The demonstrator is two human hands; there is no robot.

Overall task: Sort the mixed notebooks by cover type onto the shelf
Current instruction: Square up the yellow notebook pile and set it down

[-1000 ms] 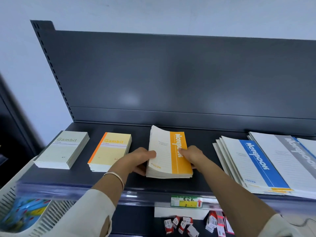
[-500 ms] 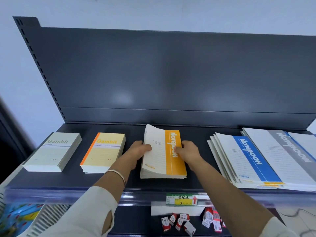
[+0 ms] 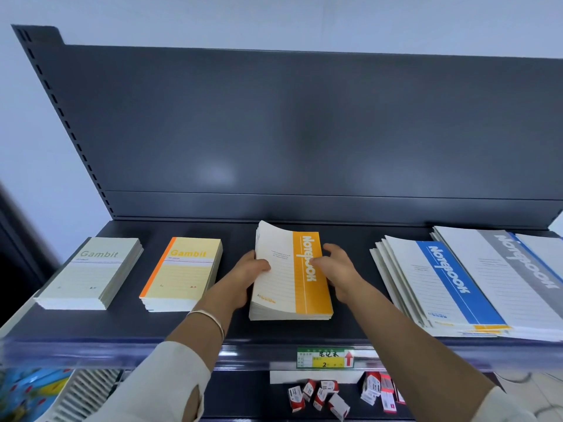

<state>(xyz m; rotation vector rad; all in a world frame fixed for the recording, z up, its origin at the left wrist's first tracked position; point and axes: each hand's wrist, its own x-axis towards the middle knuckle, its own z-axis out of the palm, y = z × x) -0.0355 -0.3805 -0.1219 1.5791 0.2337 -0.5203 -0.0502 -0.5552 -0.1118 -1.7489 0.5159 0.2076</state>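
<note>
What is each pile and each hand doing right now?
Orange stack: flat on shelf, far-left corner curling up.
Left hand: grips its left edge.
Right hand: grips its right edge.
Green stack: neat, untouched.
Yellow stack: neat, untouched.
Blue stack: fanned out, untouched.
Grey stack: flat, partly out of view.

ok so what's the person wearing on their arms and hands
The left hand and right hand are ungloved. The arms wear cream sleeves; the left sleeve has a slit near its cuff, the right sleeve shows only partly. A thin pale bangle circles the left wrist.
</note>
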